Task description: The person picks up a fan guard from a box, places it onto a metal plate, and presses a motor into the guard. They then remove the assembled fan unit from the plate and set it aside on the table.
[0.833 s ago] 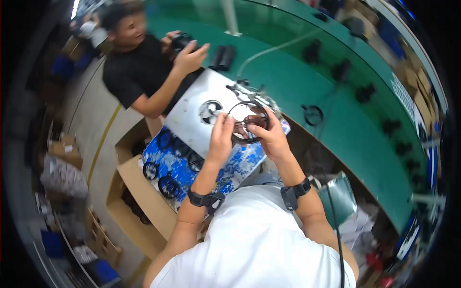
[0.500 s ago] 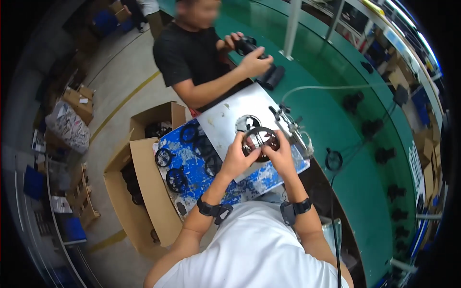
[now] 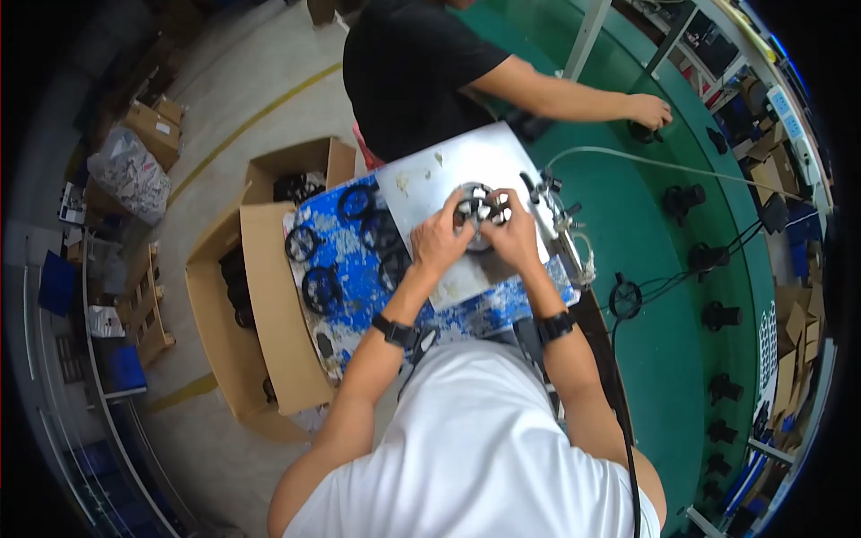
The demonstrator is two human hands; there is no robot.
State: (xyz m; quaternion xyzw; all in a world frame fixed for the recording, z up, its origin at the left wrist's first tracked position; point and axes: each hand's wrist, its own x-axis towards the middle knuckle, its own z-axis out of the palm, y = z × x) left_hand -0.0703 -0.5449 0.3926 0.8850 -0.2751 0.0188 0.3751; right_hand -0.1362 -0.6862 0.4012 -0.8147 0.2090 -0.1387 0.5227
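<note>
Between both hands is a black ring-shaped part (image 3: 476,215) with shiny pieces inside, over the round spot on the silver metal plate (image 3: 411,182). My left hand (image 3: 438,238) curls round its left rim, and my right hand (image 3: 514,235) grips the right rim. Fingers cover much of the ring; whether it rests fully in the fixture cannot be seen. Just right of my right hand, a metal clamp device (image 3: 554,204) sits at the plate's edge. More black rings (image 3: 321,290) lie on the worn blue tabletop (image 3: 345,244) to the left.
An open cardboard box (image 3: 285,332) with dark parts stands at the left. Across the plate, a co-worker in a black shirt (image 3: 408,76) reaches over the green surface (image 3: 659,377), where several black parts (image 3: 720,316) and a cable stand in a row. A thin hose (image 3: 646,158) crosses it.
Both my hands have moved the ring forward, away from my body, onto the round spot on the plate. The co-worker has stretched an arm to the right, toward a black part.
</note>
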